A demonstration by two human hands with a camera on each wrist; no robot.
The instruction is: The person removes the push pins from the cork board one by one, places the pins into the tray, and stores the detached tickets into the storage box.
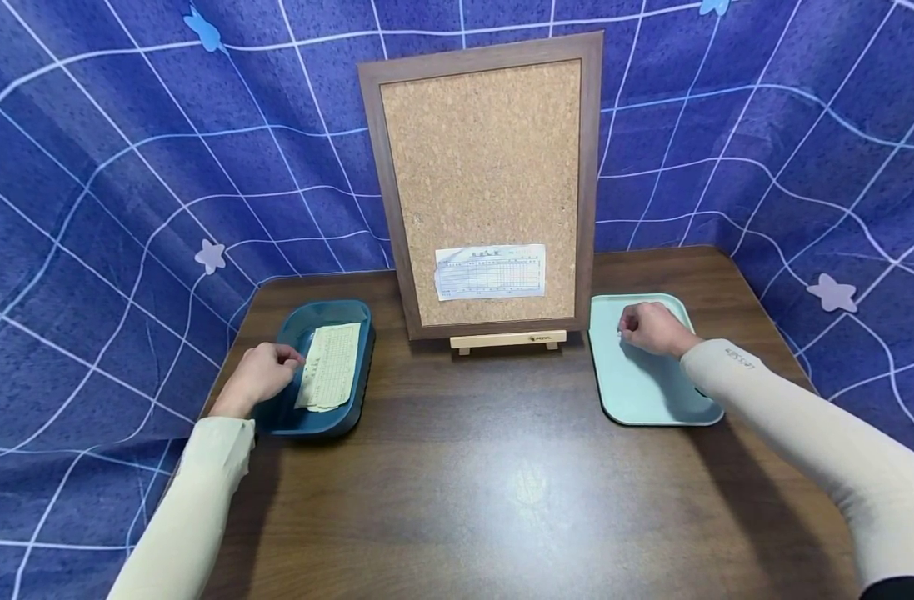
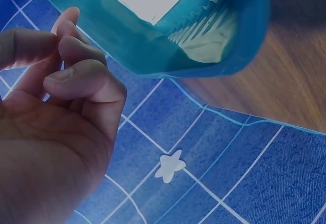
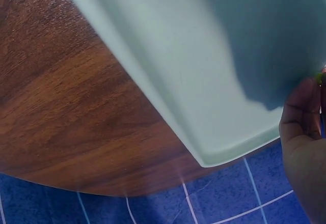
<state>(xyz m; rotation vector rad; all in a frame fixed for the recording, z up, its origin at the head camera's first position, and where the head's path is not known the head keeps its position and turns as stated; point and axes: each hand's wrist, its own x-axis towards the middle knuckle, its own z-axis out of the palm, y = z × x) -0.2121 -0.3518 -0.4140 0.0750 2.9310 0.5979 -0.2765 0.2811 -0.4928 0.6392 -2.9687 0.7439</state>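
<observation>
My left hand hovers over the left side of a dark teal basket. Its fingers are loosely curled, and nothing shows between them in the left wrist view. Inside that basket lies a stack of pale yellow printed slips, just right of my fingertips. Over a mint-green tray, my right hand pinches a tiny yellow-green object between thumb and finger; its kind is too small to tell. A printed form is on the lower part of a framed cork board.
The board leans on a small wooden easel at the back of the brown table. Blue curtains with a white grid and star shapes hang behind and at both sides.
</observation>
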